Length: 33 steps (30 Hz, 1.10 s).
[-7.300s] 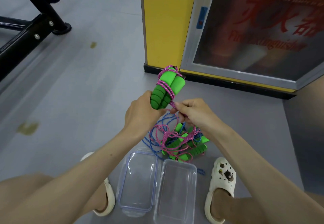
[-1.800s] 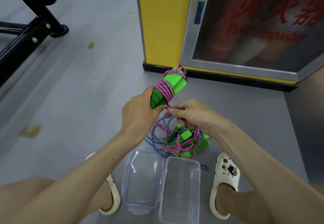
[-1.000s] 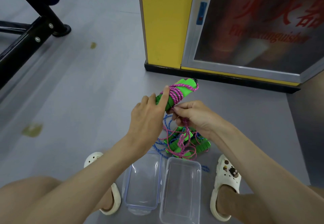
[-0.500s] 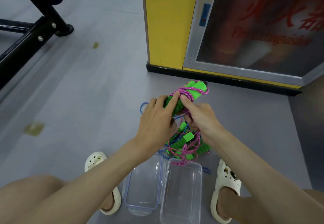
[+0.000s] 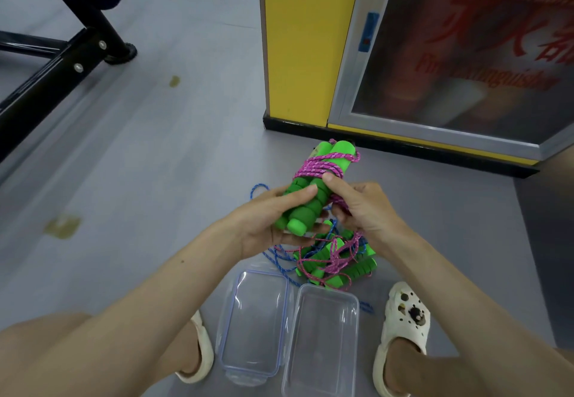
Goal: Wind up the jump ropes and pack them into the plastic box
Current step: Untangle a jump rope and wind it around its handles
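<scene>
A: What's cut off?

B: The fire extinguisher cabinet runs past the top and right edges. Nearer, the clear plastic box and its lid lie empty between the sandals.

A: And the hands?

B: The left hand cradles the green-handled jump rope bundle, fingers curled round it. The right hand pinches its pink cord. The loose rope pile is partly hidden beneath.

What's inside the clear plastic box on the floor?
Nothing yet. The clear plastic box is empty; its lid lies beside it. The tangled ropes sit on the floor beyond it, and a blue cord goes behind its corner.
</scene>
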Motion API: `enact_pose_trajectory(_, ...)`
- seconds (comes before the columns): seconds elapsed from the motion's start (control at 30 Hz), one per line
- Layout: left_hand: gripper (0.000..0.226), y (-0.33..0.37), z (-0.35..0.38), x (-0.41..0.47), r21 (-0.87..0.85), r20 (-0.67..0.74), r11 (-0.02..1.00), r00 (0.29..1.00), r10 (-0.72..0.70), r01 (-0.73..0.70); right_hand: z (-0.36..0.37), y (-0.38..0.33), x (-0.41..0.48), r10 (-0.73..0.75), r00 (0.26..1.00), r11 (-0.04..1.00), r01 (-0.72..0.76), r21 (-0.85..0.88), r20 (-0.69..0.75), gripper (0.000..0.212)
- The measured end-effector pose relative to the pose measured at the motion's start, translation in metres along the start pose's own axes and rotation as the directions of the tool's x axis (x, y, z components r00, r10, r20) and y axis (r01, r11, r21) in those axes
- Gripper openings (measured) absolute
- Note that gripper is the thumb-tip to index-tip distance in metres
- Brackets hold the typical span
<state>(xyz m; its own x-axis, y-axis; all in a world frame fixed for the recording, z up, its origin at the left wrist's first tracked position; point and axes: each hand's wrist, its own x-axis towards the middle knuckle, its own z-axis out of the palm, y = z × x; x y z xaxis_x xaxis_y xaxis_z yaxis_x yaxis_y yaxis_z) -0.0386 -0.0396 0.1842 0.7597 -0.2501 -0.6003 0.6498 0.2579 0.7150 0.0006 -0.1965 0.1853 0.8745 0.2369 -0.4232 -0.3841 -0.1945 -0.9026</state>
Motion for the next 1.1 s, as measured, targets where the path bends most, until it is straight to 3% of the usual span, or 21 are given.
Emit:
enact_pose_trajectory(0.1,0.042,0.001,0.0,0.001,0.011,-0.073,0.997,0.994,0.078,-0.078,-0.001,0.0,0.0,0.034,0.997,0.999,-0.034,-0.004,0.073,0.05)
enact_pose_trajectory(0.2,0.045,0.004,-0.004,0.005,0.209,-0.203,0.968,0.963,0.179,-0.136,-0.002,0.002,-0.001,0.069,0.991,0.996,-0.063,-0.059,0.113,0.047)
enact_pose_trajectory(0.33,0.052,0.002,-0.004,0.008,0.38,-0.246,0.893,0.905,0.348,-0.241,-0.003,0.007,0.002,0.099,0.986,0.985,-0.078,-0.154,0.134,0.044)
enact_pose_trajectory(0.47,0.057,0.0,-0.007,0.011,0.503,-0.273,0.819,0.849,0.453,-0.275,-0.008,0.012,0.007,0.083,0.984,0.958,-0.035,-0.283,0.161,0.028)
enact_pose_trajectory(0.63,0.059,-0.002,-0.005,0.012,0.572,-0.251,0.773,0.838,0.484,-0.275,-0.005,0.018,0.008,-0.162,0.982,0.799,0.191,-0.571,0.101,0.017)
enact_pose_trajectory(0.7,0.06,-0.002,-0.005,0.012,0.578,-0.261,0.768,0.829,0.494,-0.276,-0.003,0.019,0.009,-0.205,0.977,0.725,0.187,-0.663,0.051,0.018)
enact_pose_trajectory(0.77,0.061,-0.004,-0.003,0.011,0.67,-0.235,0.684,0.793,0.563,-0.287,-0.004,0.016,0.011,-0.21,0.978,0.64,0.149,-0.754,0.015,0.021)
enact_pose_trajectory(0.8,0.063,-0.004,-0.001,0.01,0.725,-0.209,0.623,0.767,0.606,-0.294,-0.005,0.015,0.012,-0.176,0.984,0.713,0.122,-0.69,-0.007,0.02)
enact_pose_trajectory(0.87,0.066,-0.004,0.001,0.007,0.777,-0.183,0.549,0.725,0.665,-0.308,-0.005,0.011,0.012,0.048,0.999,0.978,-0.048,-0.204,-0.008,0.018)
enact_pose_trajectory(0.9,0.069,-0.003,0.001,0.008,0.784,-0.188,0.54,0.712,0.677,-0.306,-0.004,0.009,0.01,0.157,0.987,0.985,-0.16,0.065,0.045,0.018)
enact_pose_trajectory(0.93,0.07,-0.002,0.0,0.008,0.793,-0.201,0.534,0.703,0.682,-0.292,-0.003,0.008,0.009,0.218,0.971,0.946,-0.235,0.224,0.101,0.019)
enact_pose_trajectory(1.0,0.064,-0.002,-0.001,0.01,0.818,-0.231,0.521,0.69,0.686,-0.244,-0.003,0.009,0.01,0.238,0.957,0.934,-0.272,0.232,0.164,0.02)
enact_pose_trajectory(1.1,0.053,-0.004,0.0,0.011,0.877,-0.26,0.461,0.674,0.691,-0.133,0.0,0.005,0.005,0.175,0.962,0.985,-0.172,-0.033,0.209,0.019)
